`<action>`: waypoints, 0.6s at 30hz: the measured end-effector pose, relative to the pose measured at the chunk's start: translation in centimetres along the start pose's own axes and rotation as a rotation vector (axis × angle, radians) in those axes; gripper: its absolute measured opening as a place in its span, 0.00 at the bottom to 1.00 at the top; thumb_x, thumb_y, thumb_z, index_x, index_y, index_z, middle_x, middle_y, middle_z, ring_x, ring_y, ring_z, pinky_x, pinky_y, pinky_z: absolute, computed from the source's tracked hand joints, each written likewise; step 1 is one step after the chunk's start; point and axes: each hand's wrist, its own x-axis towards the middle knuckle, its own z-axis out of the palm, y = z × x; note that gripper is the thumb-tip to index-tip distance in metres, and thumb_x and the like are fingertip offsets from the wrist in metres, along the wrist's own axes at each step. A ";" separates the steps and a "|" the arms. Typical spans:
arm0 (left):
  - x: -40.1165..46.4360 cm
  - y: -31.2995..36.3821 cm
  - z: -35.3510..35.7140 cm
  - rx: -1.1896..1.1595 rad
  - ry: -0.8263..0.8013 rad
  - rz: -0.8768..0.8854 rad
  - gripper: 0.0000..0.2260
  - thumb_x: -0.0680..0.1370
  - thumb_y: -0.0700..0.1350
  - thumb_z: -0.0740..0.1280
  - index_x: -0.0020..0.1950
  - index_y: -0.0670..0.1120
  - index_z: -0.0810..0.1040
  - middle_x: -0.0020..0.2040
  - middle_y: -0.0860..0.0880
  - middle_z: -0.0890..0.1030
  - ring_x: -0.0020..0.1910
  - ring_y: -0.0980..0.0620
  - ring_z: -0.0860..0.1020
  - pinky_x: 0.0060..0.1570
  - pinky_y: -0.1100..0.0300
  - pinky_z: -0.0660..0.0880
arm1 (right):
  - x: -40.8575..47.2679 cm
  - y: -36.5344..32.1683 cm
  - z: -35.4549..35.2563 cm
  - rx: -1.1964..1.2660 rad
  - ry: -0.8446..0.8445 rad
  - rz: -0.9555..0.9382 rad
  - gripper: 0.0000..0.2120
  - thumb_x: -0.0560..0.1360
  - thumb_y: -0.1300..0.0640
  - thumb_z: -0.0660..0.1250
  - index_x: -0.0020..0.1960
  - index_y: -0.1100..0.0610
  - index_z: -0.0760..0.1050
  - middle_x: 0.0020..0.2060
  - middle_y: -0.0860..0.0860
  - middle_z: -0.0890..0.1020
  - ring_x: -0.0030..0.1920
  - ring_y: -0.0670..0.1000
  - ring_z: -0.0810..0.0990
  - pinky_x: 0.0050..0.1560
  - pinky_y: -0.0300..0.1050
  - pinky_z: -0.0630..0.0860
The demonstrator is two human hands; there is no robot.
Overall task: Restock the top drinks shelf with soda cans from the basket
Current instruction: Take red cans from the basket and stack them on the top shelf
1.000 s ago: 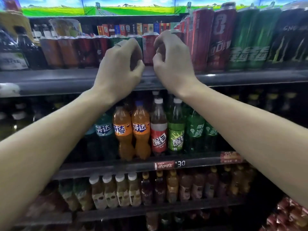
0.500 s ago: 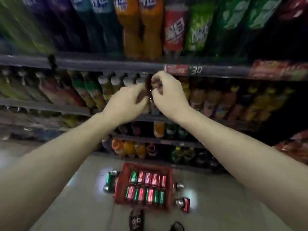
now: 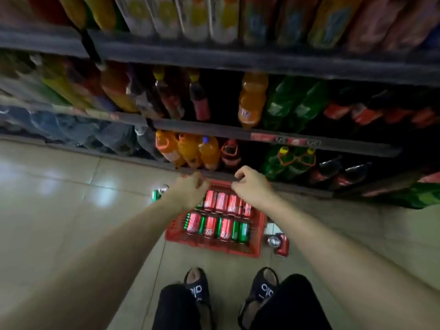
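The drinks shelving [image 3: 262, 65] fills the far half of the view, its lower tiers packed with orange and green bottles [image 3: 252, 101]; the top shelf the cans are bound for is out of sight above. On the tiled floor [image 3: 59, 210] below sits the red basket [image 3: 214, 247], just in front of the person's sandalled feet [image 3: 197, 289], with two rows of red and green soda cans [image 3: 221, 228] lying in it.

Both arms reach down over the basket. The left hand [image 3: 188, 192] and right hand [image 3: 253, 186] hang above the far row, fingers loosely curled and, as far as the motion blur allows, holding nothing.

The cans lie tightly side by side, so lifting one from the middle may drag its neighbour or let fingers slip. A loose green can [image 3: 157, 193] lies left of the basket and a red can [image 3: 281, 244] to its right; a shifting foot could kick or roll either one.
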 end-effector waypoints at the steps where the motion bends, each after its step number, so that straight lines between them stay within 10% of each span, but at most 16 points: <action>1: 1.8 -1.8 2.7 -0.012 -0.028 -0.026 0.22 0.86 0.58 0.55 0.70 0.45 0.74 0.66 0.38 0.79 0.65 0.39 0.77 0.63 0.50 0.73 | 1.9 2.4 2.6 -0.002 -0.005 0.027 0.13 0.76 0.55 0.67 0.60 0.54 0.75 0.50 0.52 0.82 0.44 0.51 0.79 0.41 0.43 0.72; 9: 16.0 -16.1 21.7 -0.055 -0.103 -0.177 0.26 0.79 0.55 0.68 0.70 0.39 0.70 0.64 0.37 0.78 0.63 0.36 0.78 0.62 0.50 0.75 | 15.8 19.1 21.1 -0.002 -0.114 0.204 0.20 0.76 0.52 0.69 0.65 0.56 0.70 0.47 0.50 0.78 0.40 0.48 0.75 0.40 0.43 0.73; 15: 25.0 -24.4 30.8 -0.101 -0.086 -0.377 0.42 0.76 0.56 0.74 0.79 0.38 0.57 0.75 0.34 0.64 0.75 0.35 0.66 0.74 0.47 0.67 | 23.6 27.8 31.0 0.019 -0.058 0.383 0.44 0.70 0.45 0.76 0.78 0.58 0.60 0.69 0.59 0.73 0.64 0.59 0.78 0.59 0.48 0.78; 18: 28.5 -28.1 34.0 -0.214 -0.147 -0.398 0.40 0.70 0.54 0.79 0.74 0.35 0.68 0.65 0.34 0.77 0.63 0.36 0.79 0.62 0.45 0.78 | 24.7 30.1 34.1 0.036 -0.039 0.457 0.54 0.69 0.42 0.77 0.81 0.59 0.48 0.76 0.61 0.60 0.74 0.62 0.66 0.68 0.51 0.71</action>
